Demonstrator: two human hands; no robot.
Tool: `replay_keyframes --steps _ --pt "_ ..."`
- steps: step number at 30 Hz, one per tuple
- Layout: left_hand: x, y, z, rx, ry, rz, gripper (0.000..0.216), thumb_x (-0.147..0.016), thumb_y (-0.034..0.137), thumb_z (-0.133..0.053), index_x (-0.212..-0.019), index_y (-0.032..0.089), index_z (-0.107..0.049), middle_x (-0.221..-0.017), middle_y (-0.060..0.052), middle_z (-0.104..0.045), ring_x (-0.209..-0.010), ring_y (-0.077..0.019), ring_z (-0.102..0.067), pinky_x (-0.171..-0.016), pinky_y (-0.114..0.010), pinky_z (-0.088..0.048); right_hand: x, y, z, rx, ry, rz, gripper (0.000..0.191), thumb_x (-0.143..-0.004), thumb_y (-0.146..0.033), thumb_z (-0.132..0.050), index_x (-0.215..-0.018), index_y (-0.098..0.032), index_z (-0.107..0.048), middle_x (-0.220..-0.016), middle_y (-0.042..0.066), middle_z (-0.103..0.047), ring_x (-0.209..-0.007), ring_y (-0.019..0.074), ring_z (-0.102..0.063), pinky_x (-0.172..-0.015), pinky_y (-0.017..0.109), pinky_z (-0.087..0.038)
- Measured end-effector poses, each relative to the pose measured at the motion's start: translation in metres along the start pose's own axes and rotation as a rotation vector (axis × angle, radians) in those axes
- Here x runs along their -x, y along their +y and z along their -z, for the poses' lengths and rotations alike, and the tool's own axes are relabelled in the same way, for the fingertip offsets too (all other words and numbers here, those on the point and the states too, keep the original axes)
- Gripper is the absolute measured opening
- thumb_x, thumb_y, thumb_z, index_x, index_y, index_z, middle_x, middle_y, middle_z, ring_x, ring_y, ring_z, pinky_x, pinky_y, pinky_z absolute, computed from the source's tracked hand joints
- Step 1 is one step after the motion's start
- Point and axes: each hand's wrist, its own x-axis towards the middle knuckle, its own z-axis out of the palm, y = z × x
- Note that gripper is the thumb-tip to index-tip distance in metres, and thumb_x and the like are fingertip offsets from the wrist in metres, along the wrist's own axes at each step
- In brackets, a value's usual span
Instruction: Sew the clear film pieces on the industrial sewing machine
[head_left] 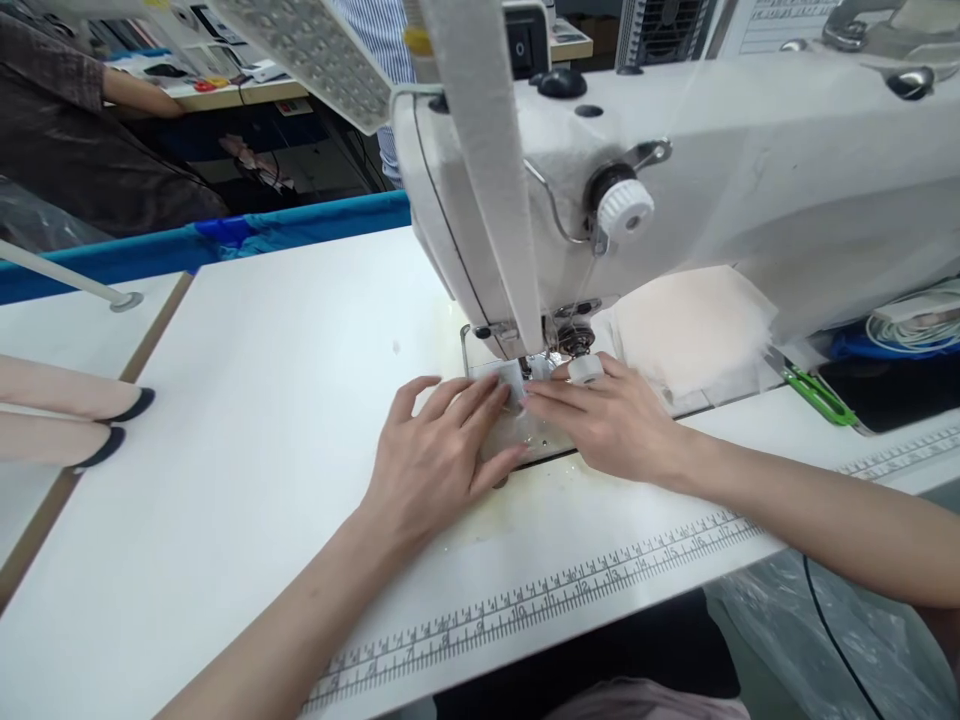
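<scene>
My left hand (442,450) lies flat on the white table (285,400), fingers stretched out and pressing a small pale piece of fabric (506,385) onto the needle plate (525,435). My right hand (607,415) rests opposite, fingers extended toward the presser foot (551,362), its fingertips on the same piece; a white thimble-like ring (586,370) sits on one finger. Both hands are just below the head of the white sewing machine (675,190). The needle itself is partly hidden by a hanging white strip (487,170).
A pile of pale pink fabric (697,330) lies under the machine arm to the right, with green snips (821,395) beside it. A printed ruler (540,605) runs along the table's front edge. Pink pieces with dark tips (75,410) lie at the left. A person sits at the far left.
</scene>
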Motion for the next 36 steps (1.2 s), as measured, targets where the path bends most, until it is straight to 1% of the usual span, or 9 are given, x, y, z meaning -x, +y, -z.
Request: replay_keyframes --steps 2,4,9,13,17,19,23,29,36 --pt "-0.001 -0.001 0.003 -0.057 0.113 -0.017 0.027 -0.093 0.036 -0.052 -0.099 0.015 -0.067 -0.085 -0.006 -0.074 -0.072 -0.0221 -0.066 -0.074 -0.042 -0.044 -0.001 -0.003 0.003 -0.015 -0.01 0.026 0.031 -0.087 -0.002 -0.043 -0.102 -0.014 -0.067 -0.1 0.0 -0.072 -0.084 0.0148 -0.056 -0.073 0.031 -0.036" --pt "-0.003 -0.002 0.004 -0.065 0.192 -0.04 0.01 -0.089 0.023 -0.058 -0.089 0.017 -0.066 -0.074 -0.002 -0.071 -0.065 -0.0193 -0.063 -0.07 -0.04 -0.043 -0.002 -0.005 0.007 0.022 0.015 0.051 0.027 -0.086 -0.002 -0.043 -0.088 -0.015 -0.067 -0.082 0.0 -0.071 -0.077 0.0148 -0.054 -0.069 0.032 -0.034" --pt "-0.004 -0.005 -0.001 0.038 0.12 -0.084 0.034 -0.086 0.005 -0.051 -0.117 0.015 -0.06 -0.122 -0.005 -0.067 -0.113 -0.0241 -0.061 -0.092 -0.043 -0.043 -0.005 -0.012 0.011 -0.02 0.003 0.041 0.03 -0.091 -0.004 -0.039 -0.099 -0.013 -0.067 -0.097 0.004 -0.071 -0.096 0.0161 -0.058 -0.078 0.03 -0.041" --pt "-0.001 -0.008 -0.006 0.1 0.025 -0.1 0.041 -0.089 -0.001 -0.041 -0.123 0.016 -0.057 -0.123 -0.003 -0.067 -0.12 -0.0218 -0.058 -0.103 -0.045 -0.039 -0.005 -0.018 0.011 -0.081 -0.046 -0.008 0.033 -0.09 -0.003 -0.035 -0.095 -0.01 -0.067 -0.089 0.008 -0.069 -0.093 0.0186 -0.06 -0.075 0.029 -0.048" --pt "-0.001 -0.009 -0.009 0.188 -0.011 -0.089 0.041 -0.09 -0.002 -0.038 -0.124 0.012 -0.057 -0.121 -0.007 -0.066 -0.122 -0.0205 -0.056 -0.108 -0.043 -0.037 -0.003 -0.021 0.013 -0.147 -0.168 -0.044 0.038 -0.09 -0.001 -0.032 -0.114 -0.004 -0.061 -0.109 0.013 -0.066 -0.096 0.0205 -0.059 -0.077 0.032 -0.053" --pt "-0.001 -0.007 -0.01 0.221 -0.007 -0.099 0.039 -0.09 0.0 -0.039 -0.123 0.009 -0.057 -0.118 -0.011 -0.066 -0.118 -0.0195 -0.059 -0.107 -0.042 -0.039 -0.002 -0.019 0.013 -0.116 -0.215 -0.08 0.034 -0.091 -0.003 -0.035 -0.11 -0.004 -0.063 -0.117 0.016 -0.064 -0.099 0.0222 -0.059 -0.076 0.033 -0.053" --pt "-0.002 0.0 -0.01 0.234 -0.003 -0.1 0.035 -0.091 0.002 -0.042 -0.12 0.01 -0.061 -0.109 -0.012 -0.067 -0.107 -0.0188 -0.063 -0.105 -0.044 -0.041 -0.002 -0.011 0.011 -0.047 -0.25 -0.164 0.029 -0.097 -0.02 -0.04 -0.09 -0.01 -0.066 -0.112 0.014 -0.067 -0.094 0.0231 -0.061 -0.07 0.033 -0.051" --pt "-0.001 0.009 -0.008 0.14 -0.017 -0.117 0.036 -0.092 0.012 -0.045 -0.125 0.011 -0.059 -0.129 -0.014 -0.062 -0.122 -0.0277 -0.057 -0.105 -0.05 -0.042 -0.005 -0.001 0.007 0.067 -0.24 -0.158 0.029 -0.098 -0.023 -0.041 -0.108 -0.01 -0.065 -0.109 0.011 -0.07 -0.109 0.022 -0.057 -0.085 0.033 -0.046" --pt "-0.003 0.019 -0.005 0.026 -0.015 -0.106 0.034 -0.091 0.014 -0.049 -0.122 0.008 -0.061 -0.124 -0.017 -0.064 -0.119 -0.0293 -0.059 -0.104 -0.05 -0.045 -0.004 0.006 0.003 0.069 -0.211 -0.105 0.028 -0.097 -0.02 -0.044 -0.109 -0.014 -0.068 -0.112 0.008 -0.069 -0.107 0.0217 -0.058 -0.093 0.036 -0.043"
